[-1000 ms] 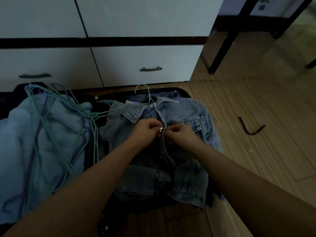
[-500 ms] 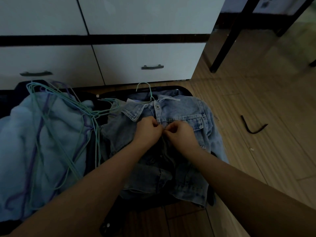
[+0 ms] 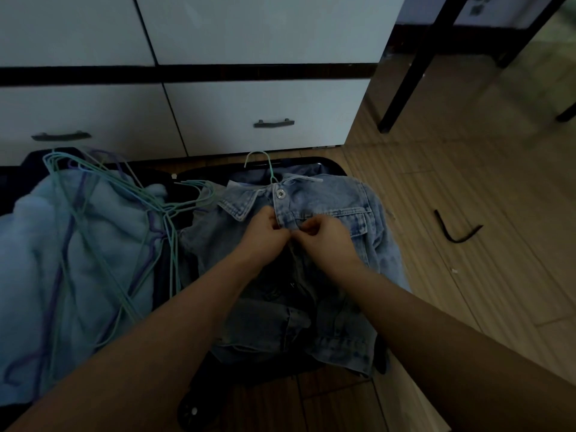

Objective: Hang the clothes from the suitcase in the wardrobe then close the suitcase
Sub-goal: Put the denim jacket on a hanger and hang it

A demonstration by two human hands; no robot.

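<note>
Down on the floor, both hands meet at the front of the denim jacket (image 3: 327, 213), left hand (image 3: 265, 235) and right hand (image 3: 324, 238) pinching its placket; it lies over the open suitcase (image 3: 330, 165), a teal hanger (image 3: 265, 165) at its collar.

the top snap button (image 3: 281, 193) of the denim jacket (image 3: 349, 213) now shows above both hands.

surface: wooden floor (image 3: 467, 275) | on it: open dark suitcase (image 3: 330, 162); bent black strip (image 3: 458, 235); white scrap (image 3: 454, 270)
</note>
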